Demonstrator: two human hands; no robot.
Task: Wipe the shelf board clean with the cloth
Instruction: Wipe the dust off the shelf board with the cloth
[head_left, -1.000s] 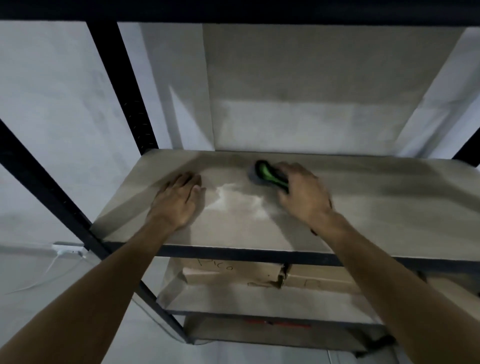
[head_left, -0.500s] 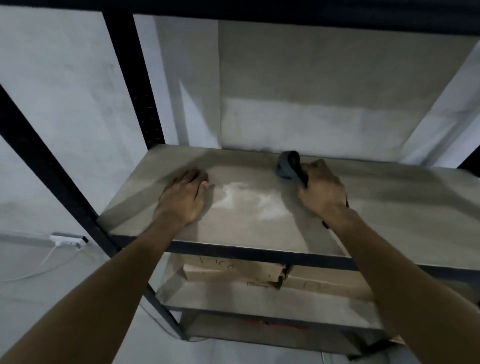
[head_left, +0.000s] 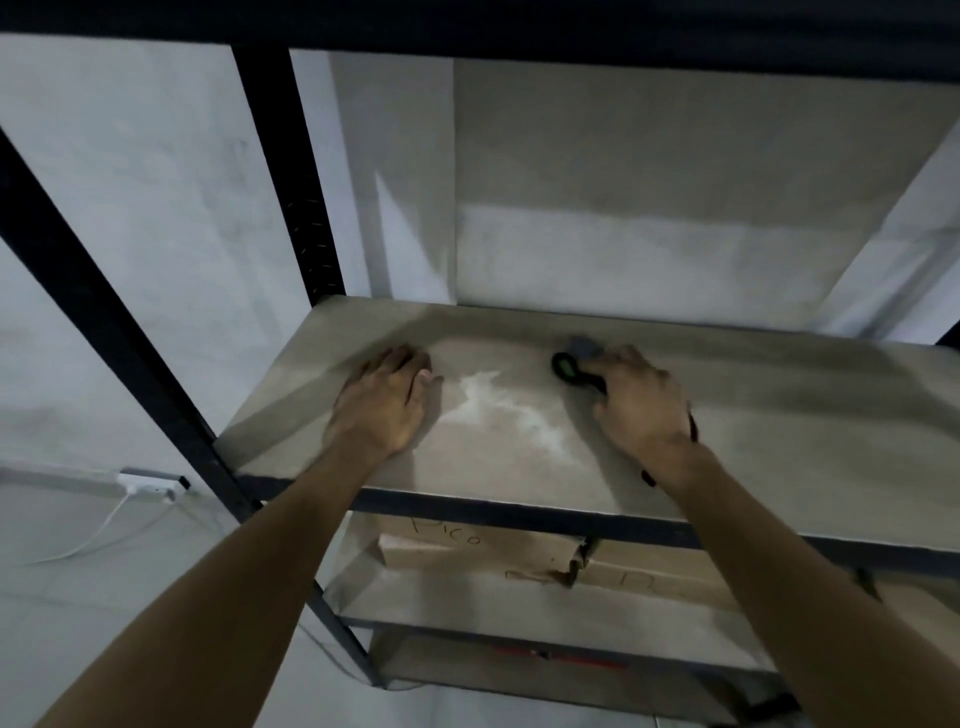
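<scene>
The grey shelf board (head_left: 779, 441) spans the middle of the view, with a pale smear (head_left: 498, 410) near its centre. My right hand (head_left: 639, 405) presses a dark cloth with a green patch (head_left: 571, 364) onto the board, just right of the smear; most of the cloth is hidden under my fingers. My left hand (head_left: 384, 405) lies flat, palm down, on the board at the smear's left edge, holding nothing.
Black metal uprights (head_left: 104, 332) frame the rack at left, and a dark shelf (head_left: 467, 21) hangs overhead. Cardboard boxes (head_left: 478, 545) sit on the shelf below. A white power strip with cable (head_left: 150, 483) lies on the floor at left.
My right hand has moved the cloth back and forth at the far side of the board, and the green side shows again. My left hand has stayed flat in place.
</scene>
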